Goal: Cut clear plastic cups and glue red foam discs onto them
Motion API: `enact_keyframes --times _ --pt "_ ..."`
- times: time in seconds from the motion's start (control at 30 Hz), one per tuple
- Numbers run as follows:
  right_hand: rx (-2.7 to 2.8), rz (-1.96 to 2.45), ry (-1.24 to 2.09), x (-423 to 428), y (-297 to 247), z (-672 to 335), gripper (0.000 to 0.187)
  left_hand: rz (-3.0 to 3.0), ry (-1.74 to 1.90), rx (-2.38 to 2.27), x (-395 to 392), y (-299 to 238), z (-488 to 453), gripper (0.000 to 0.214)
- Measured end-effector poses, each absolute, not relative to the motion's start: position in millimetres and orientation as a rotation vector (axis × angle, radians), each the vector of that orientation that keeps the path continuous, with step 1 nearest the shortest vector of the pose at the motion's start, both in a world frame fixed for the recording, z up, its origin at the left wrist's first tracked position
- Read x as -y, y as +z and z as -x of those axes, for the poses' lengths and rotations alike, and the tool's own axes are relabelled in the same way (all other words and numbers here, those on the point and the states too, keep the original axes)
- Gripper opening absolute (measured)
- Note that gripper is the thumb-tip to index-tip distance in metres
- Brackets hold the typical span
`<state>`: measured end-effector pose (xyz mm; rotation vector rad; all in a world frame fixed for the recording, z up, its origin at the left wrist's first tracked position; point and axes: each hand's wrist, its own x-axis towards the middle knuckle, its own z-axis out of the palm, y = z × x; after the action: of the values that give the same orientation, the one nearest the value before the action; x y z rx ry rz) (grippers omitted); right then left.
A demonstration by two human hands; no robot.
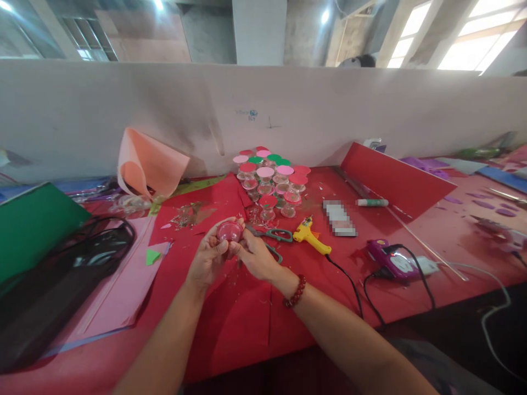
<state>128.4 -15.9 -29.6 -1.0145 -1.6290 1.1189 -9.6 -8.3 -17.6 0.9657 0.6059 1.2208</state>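
Between my two hands, over the red paper on the table, is a small clear plastic cup with a round rim facing me. My left hand grips its left side, the thumb at the near edge. On the opposite side my right hand, with a red bead bracelet at the wrist, pinches the rim. Just beyond the right hand lie green-handled scissors, partly hidden by it. A yellow hot glue gun rests to their right. Behind stands a cluster of clear cups topped with red, pink and green paper discs.
A purple power strip with black cords sits at the right, near a glue stick and a leaning red sheet. On the left are a black bag, pink sheets and a green board. A white partition rises behind.
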Motion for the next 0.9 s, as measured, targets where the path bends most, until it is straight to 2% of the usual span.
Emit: enact_keyframes --times 0.3,0.67,0.9 --pt "1.690 1.044 1.058 16.3 -31.9 -126.2 0.023 -0.948 1.210 -0.625 13.4 -9.8 5.9 0.066" --pt "1.660 1.092 1.044 19.4 -25.9 -127.9 0.035 -0.981 1.189 -0.612 5.0 -23.2 11.3 0.073" --pt "1.594 1.025 1.072 18.1 -35.5 -123.7 0.040 -0.984 1.204 -0.625 8.5 -17.2 6.4 0.061"
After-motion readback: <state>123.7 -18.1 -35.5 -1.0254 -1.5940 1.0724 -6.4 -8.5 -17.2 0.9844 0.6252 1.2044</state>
